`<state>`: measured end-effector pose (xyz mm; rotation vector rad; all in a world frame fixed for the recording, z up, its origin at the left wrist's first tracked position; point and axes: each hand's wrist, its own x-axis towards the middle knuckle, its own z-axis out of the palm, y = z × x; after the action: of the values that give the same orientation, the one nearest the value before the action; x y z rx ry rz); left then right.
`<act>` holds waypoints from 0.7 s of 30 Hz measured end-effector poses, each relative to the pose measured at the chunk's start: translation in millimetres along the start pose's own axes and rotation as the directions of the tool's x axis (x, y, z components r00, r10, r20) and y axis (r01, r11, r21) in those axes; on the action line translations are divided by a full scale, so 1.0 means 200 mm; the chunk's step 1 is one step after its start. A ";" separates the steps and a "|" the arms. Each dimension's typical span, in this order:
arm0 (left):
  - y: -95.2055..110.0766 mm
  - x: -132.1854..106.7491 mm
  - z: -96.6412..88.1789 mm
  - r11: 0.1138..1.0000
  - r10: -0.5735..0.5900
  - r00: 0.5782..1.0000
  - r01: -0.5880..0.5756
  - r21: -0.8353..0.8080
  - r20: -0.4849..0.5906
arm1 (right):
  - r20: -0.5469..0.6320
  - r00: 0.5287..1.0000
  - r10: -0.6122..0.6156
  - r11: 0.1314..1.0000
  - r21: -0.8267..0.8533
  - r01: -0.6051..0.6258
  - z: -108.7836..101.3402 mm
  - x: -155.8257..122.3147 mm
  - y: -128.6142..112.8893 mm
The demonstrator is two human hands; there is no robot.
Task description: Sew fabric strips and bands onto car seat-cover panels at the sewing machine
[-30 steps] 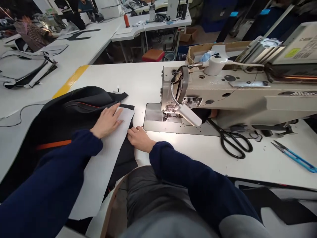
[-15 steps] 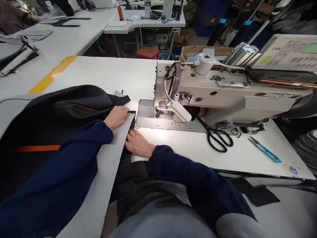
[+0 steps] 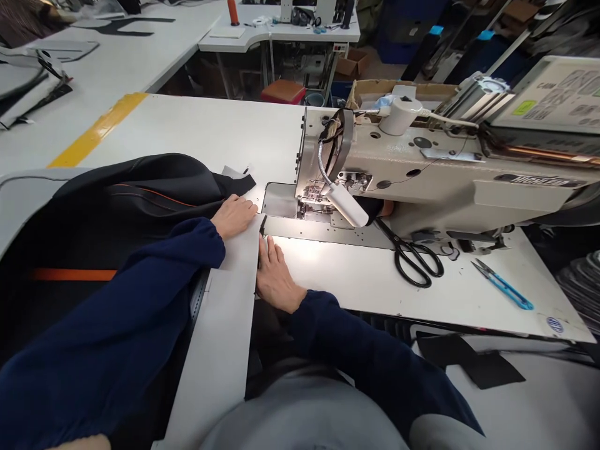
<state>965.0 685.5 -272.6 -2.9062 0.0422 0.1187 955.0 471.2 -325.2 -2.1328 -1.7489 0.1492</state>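
Note:
A long grey fabric strip (image 3: 225, 325) lies over a black garment with orange trim (image 3: 117, 219) on the white sewing table (image 3: 197, 131). My left hand (image 3: 233, 215) rests flat on the strip's far end, fingers together, close to the needle plate of the beige sewing machine (image 3: 422, 169). My right hand (image 3: 274, 275) lies flat along the strip's right edge, fingers stretched toward the machine. Neither hand grips anything.
Black scissors (image 3: 415, 259) and blue thread snips (image 3: 504, 285) lie on the table right of the machine's lit bed. A cardboard box (image 3: 375, 90) stands behind the machine. Black fabric pieces (image 3: 469, 362) lie low at the right. Other worktables stand at the back.
Both hands slid the grey strip and black garment forward toward the machine's needle. My right hand turned to lie along the strip's edge with fingers extended.

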 end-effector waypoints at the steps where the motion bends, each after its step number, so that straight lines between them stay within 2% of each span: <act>1: 0.00 0.00 -0.01 0.999 0.020 1.000 -0.020 0.029 -0.005 | 0.005 1.000 0.030 0.999 0.014 -0.030 -0.01 0.02 0.00; 3: 0.01 0.01 -0.04 0.997 -0.002 1.000 0.002 0.075 -0.011 | -0.002 0.997 0.074 0.997 0.025 -0.074 -0.02 0.06 0.00; 5: 0.02 0.00 -0.05 0.994 -0.097 0.995 0.098 0.054 -0.012 | -0.029 0.996 0.081 0.997 0.023 -0.080 -0.02 0.09 0.01; 8: 0.02 -0.04 -0.04 0.980 -0.188 0.982 0.187 -0.075 -0.007 | -0.065 0.998 -0.018 0.999 0.036 0.020 -0.01 0.13 0.03; 12: -0.01 -0.06 0.01 0.978 -0.118 0.993 0.116 -0.175 -0.001 | -0.025 0.975 -0.221 0.971 0.086 0.222 -0.01 0.20 0.10; 15: -0.05 -0.04 0.04 0.977 -0.078 0.997 0.074 -0.199 -0.014 | 0.019 0.957 -0.289 0.956 0.063 0.288 -0.01 0.24 0.16; 21: -0.05 0.05 0.08 0.970 -0.185 0.983 0.180 -0.165 -0.017 | -0.045 0.915 -0.402 0.915 0.003 0.403 0.03 0.22 0.17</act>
<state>973.2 699.1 -286.1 -3.0569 -0.2400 0.0448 994.0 509.9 -336.4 -1.7039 -2.1084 0.0015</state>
